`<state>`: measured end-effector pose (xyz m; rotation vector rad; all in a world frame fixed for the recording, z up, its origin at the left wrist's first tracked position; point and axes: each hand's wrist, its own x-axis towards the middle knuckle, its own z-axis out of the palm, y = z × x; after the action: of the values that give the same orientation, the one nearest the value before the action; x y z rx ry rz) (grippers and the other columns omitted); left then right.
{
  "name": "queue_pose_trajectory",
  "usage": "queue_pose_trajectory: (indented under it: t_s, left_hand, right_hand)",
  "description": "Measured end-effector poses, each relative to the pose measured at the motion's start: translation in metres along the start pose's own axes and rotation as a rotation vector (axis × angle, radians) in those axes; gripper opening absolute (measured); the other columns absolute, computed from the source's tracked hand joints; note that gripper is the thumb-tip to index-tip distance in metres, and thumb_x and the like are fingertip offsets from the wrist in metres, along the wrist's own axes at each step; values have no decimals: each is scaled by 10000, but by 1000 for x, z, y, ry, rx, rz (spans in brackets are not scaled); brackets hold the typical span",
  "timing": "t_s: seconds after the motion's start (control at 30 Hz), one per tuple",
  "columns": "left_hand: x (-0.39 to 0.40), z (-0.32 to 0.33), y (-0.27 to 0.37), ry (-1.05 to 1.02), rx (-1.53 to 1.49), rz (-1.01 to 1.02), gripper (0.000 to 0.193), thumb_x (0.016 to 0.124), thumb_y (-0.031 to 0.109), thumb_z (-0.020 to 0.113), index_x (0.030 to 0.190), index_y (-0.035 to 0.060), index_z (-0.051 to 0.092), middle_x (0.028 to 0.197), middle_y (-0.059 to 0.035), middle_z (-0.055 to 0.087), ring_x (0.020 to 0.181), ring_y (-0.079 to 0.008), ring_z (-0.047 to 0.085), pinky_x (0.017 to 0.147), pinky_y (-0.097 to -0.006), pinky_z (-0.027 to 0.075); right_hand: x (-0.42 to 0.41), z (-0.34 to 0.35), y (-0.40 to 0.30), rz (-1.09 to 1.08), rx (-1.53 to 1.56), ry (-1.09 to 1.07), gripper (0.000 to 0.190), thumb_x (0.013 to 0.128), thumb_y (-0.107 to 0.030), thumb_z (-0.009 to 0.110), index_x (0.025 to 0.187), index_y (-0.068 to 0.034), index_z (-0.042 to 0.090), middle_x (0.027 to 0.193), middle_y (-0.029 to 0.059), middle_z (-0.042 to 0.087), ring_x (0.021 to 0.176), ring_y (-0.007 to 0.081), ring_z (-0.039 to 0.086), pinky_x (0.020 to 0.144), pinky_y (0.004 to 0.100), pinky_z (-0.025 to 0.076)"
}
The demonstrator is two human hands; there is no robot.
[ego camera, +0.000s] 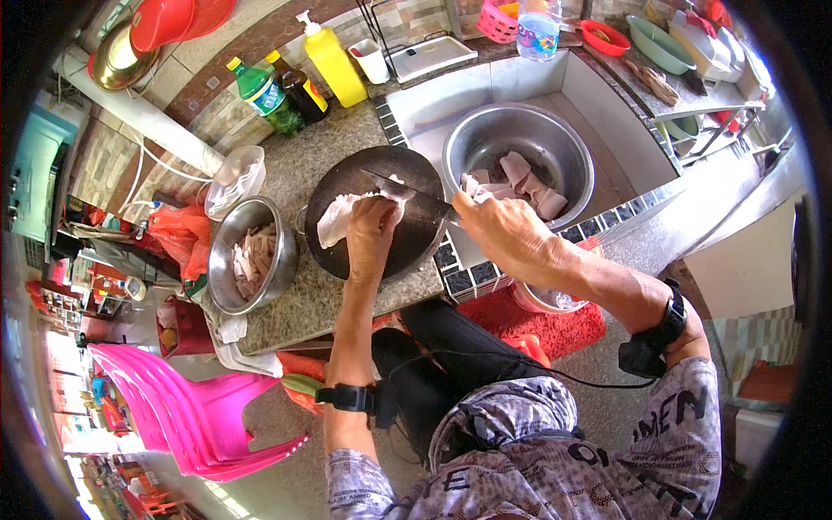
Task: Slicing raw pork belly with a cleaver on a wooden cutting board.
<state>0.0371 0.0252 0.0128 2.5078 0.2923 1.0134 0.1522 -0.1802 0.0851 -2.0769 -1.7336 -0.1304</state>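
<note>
A round dark cutting board (416,250) lies on the granite counter, with a pale slab of raw meat (335,221) across its middle. My left hand (372,224) presses down on the meat with bent fingers. In my right hand (504,231) is a kitchen knife (422,198), its blade angled over the board at the meat's right end. Larger pale pieces of meat (520,179) lie in a steel basin (455,153) in the sink, just beyond my right hand. Left of the board, a smaller steel bowl (286,260) holds cut strips of meat (253,260).
Along the wall stand a green bottle (263,94), a dark bottle (299,88) and a yellow pump bottle (335,65). The tiled sink edge (611,221) borders the board's right side. Stacked pink plastic chairs (195,409) are at the lower left. A bucket (549,299) stands below the sink.
</note>
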Motion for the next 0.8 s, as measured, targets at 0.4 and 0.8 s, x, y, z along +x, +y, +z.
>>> queue_pose_trajectory:
  t_s: [0.4,0.8]
  left_hand:
    - [-1,4,5,33,3,-115,80,773,76,635,843,39,631,833,-95,610,799,-293,545,707,-384,447]
    - [-4,5,-2,21,36,-120,89,767,40,624,848,44,588,843,-98,581,814,-316,536,714,-401,453]
  right_hand:
    - [24,12,13,50,76,-152,205,811,-85,539,916,48,424,609,214,555,607,392,602,525,456,477]
    - [33,-20,-13,152,73,-334,174,795,-44,530,893,36,411,606,200,536,592,365,610,457,410,483]
